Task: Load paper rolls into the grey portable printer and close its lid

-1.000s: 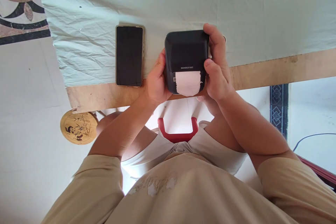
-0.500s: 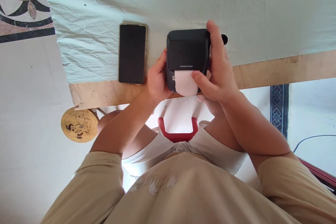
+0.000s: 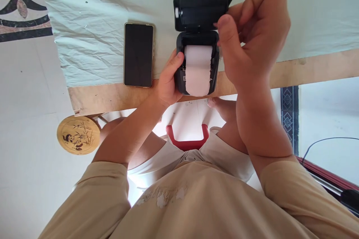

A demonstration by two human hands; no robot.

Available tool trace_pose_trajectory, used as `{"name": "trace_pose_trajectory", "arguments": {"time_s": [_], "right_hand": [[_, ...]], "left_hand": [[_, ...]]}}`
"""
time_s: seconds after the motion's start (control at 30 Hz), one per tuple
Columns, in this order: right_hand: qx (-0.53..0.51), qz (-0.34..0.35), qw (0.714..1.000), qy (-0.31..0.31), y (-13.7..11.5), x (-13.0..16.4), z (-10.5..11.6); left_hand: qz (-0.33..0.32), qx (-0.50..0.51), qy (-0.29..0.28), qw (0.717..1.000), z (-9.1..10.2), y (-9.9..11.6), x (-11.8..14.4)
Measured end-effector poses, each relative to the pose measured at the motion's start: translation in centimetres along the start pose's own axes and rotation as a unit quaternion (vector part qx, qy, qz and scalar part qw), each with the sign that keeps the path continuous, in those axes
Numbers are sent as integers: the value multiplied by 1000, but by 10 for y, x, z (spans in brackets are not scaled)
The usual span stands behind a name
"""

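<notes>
Thumb and fingers of the right hand [image 3: 258, 41] are bent into a partly closed curl at the right edge of the raised lid [image 3: 202, 11]; whether the lid is pinched or merely touched cannot be told, since some of the fingertips are hidden. By the left hand [image 3: 168, 84], the left side of the black printer [image 3: 214, 65] is clasped, with the thumb laid over its rim. The printer is held near the front edge of the table; whether any weight is borne by the tabletop cannot be told.

Inside the opened printer, a white paper roll [image 3: 199, 54] is seated, and its loose end [image 3: 198, 86] is draped over the front. Should the printer be tipped forward, the roll could be spilled towards the floor, as nothing is seen closed over it. Its hinge might be strained if the lid were pushed farther back, and the paper could be creased or trapped if the lid were dropped with the end askew. With only the left hand plainly clasped round the body, a slip might be caused by a hard pull on the lid.

Farther out, a dark-screened phone [image 3: 138, 55] is laid on the pale green cloth [image 3: 95, 33], to the printer's left and apart from it.
</notes>
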State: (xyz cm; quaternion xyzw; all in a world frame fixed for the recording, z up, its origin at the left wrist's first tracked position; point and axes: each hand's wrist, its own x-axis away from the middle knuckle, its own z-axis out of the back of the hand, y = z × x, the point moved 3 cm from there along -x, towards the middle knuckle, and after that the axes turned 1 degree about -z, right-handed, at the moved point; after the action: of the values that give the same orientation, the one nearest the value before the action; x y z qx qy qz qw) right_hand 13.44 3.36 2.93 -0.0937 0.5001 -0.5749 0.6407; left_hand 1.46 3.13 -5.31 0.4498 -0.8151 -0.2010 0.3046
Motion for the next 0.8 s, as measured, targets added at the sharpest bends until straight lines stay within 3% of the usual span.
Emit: {"name": "trace_pose_trajectory", "arguments": {"time_s": [0.07,0.17,0.3,0.5,0.57,0.67,0.77,0.8], "right_hand": [[14,10,1000,-8,3,-2,-1],[118,22,986,-114,6,-1,-3],[261,0,927,-268,7,5,-3],[318,-15,872,-371,5,6,3],[300,-15,880,-368,4,5,8],[216,2,917,-336,2,2,18],[30,-18,952,-305,11,1,28],[-45,-53,956,-287,20,0,31]], "left_hand": [[4,4,-20,1000,1,0,0],[0,1,-40,999,0,1,1],[-22,-23,-54,998,-3,3,2],[-11,-56,-65,996,-8,4,5],[-11,-59,-64,996,-10,3,5],[-14,-62,-63,996,-11,2,4],[-30,-56,-53,997,-11,1,2],[-33,-56,-49,997,-10,2,1]]}}
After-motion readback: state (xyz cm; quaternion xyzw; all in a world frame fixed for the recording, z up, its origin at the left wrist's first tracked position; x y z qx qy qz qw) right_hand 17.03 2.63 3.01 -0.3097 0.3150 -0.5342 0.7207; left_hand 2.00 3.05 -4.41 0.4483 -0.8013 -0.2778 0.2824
